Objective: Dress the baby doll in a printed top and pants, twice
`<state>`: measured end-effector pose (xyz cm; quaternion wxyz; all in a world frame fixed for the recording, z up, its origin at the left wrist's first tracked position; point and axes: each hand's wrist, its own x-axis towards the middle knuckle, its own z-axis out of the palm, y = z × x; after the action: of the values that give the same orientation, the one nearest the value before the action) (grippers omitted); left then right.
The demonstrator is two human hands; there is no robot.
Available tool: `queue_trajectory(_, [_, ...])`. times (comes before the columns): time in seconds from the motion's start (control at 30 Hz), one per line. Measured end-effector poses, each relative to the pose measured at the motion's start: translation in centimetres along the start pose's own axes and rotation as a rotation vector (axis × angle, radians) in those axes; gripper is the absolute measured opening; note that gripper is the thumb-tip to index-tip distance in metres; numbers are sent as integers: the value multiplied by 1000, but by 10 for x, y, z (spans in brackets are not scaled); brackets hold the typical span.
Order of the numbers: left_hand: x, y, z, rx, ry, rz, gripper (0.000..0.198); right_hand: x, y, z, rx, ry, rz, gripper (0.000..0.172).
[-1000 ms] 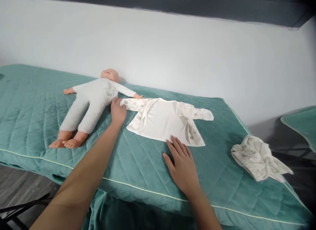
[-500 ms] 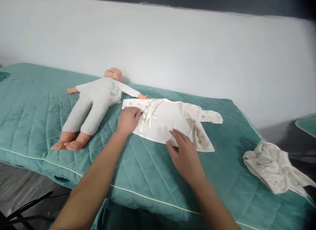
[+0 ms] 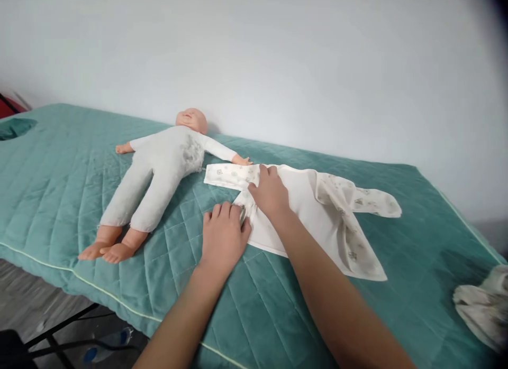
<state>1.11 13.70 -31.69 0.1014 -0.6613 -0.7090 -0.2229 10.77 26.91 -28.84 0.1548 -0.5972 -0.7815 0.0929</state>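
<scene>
A white baby shirt (image 3: 305, 200) with a small printed pattern lies spread on the green quilted bed cover, one sleeve to each side and its front flap folded open on the right. My left hand (image 3: 224, 234) has its fingers closed on the shirt's left side edge, below the sleeve. Near the top of the left sleeve, my right hand (image 3: 272, 194) pinches the fabric between thumb and fingers. Left of the shirt a baby doll (image 3: 159, 152) with a white cloth body lies on its back, its outstretched hand near the sleeve.
The green quilted cover (image 3: 178, 252) has a pale piped front edge. A crumpled patterned cloth (image 3: 484, 305) sits at the right edge. Behind the bed rises a white wall (image 3: 254, 67). Below at left are dark metal bars (image 3: 59, 326) and a plastic bottle (image 3: 109, 345).
My right hand has moved left and up from the shirt's lower middle to the sleeve top. My left hand has shifted lower along the shirt's left side. The view has turned slightly.
</scene>
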Motion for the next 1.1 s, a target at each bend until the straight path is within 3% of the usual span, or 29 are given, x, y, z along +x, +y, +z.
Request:
queue_trajectory(0.1, [0, 4, -1, 22, 4, 13, 11, -1, 10, -2, 66, 1, 49, 46])
queue_trajectory(0.47, [-1, 11, -6, -139, 47, 278, 25, 13, 51, -10, 374, 86, 224, 39])
queue_trajectory(0.7, [-4, 30, -4, -262, -4, 324, 23, 14, 74, -18, 286, 107, 299, 37])
queue_trajectory(0.8, [-3, 28, -2, -458, 42, 131, 20, 17, 73, -16, 494, 106, 285, 32])
queue_trajectory(0.93, [4, 11, 3, -842, 236, -419, 18, 17, 59, -12, 1193, -15, 248, 33])
queue_trajectory(1.0, [7, 3, 6, -908, 345, -639, 19, 15, 52, -9, 1395, -85, 197, 33])
queue_trajectory(1.1, [8, -3, 9, -866, 436, -692, 26, 12, 47, -6, 1393, -104, 104, 29])
